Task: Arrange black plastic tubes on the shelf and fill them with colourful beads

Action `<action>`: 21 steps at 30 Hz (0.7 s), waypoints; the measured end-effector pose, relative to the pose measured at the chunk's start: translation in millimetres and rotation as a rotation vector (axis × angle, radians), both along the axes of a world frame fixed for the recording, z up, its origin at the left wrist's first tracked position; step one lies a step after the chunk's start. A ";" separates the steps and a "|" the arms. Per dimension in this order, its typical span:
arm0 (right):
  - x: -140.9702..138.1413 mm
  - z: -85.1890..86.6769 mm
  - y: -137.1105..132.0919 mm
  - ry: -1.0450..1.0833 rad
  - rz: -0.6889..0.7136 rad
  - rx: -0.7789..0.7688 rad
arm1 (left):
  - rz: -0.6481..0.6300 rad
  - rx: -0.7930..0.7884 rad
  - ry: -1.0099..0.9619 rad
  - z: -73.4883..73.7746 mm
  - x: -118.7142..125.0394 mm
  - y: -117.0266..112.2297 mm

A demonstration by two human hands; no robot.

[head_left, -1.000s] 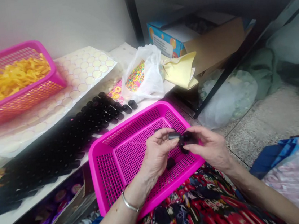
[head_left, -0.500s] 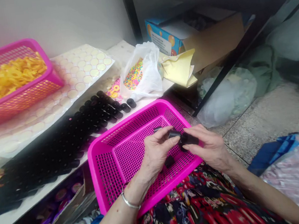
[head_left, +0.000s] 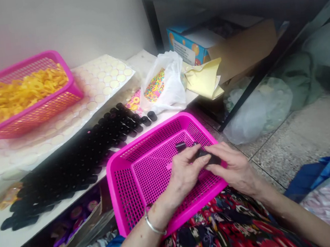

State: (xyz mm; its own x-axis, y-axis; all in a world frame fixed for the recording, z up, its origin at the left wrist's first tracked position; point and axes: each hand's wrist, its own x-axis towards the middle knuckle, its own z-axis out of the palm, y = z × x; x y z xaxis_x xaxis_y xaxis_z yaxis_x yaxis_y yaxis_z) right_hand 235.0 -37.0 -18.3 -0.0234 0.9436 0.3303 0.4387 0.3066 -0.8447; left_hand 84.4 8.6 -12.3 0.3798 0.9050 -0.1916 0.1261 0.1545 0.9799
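My left hand [head_left: 186, 172] and my right hand [head_left: 233, 167] meet over the pink mesh basket [head_left: 136, 183] on my lap. Both pinch small black plastic pieces [head_left: 207, 156] pressed together between the fingertips. One more black cap [head_left: 180, 146] lies in the basket just beyond my left fingers. On the low shelf to the left, rows of black caps [head_left: 76, 162] are laid out.
A second pink basket [head_left: 68, 93] with yellow rings stands at the back left. Sheets of round clear stickers [head_left: 100, 83], a white bag of coloured beads [head_left: 163, 85], yellow paper [head_left: 203, 80] and a cardboard box [head_left: 234, 49] lie behind. Plastic bags [head_left: 256, 108] sit on the floor at right.
My hands have closed in and dropped a little toward the basket, pressing the black pieces together. The loose black piece seen under my left hand is now hidden.
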 end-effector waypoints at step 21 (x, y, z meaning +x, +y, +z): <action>-47.2 13.3 187.4 -0.574 0.018 -0.101 | -0.272 0.065 0.751 -34.3 -85.5 26.1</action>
State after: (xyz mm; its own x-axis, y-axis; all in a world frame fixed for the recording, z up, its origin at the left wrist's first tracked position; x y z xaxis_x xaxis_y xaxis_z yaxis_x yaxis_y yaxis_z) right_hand 187.8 150.4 -4.9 -0.1885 0.9676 0.1683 0.8305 0.2485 -0.4985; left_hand -1.1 34.7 -46.5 0.3791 0.8173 -0.4339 0.7807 -0.0308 0.6241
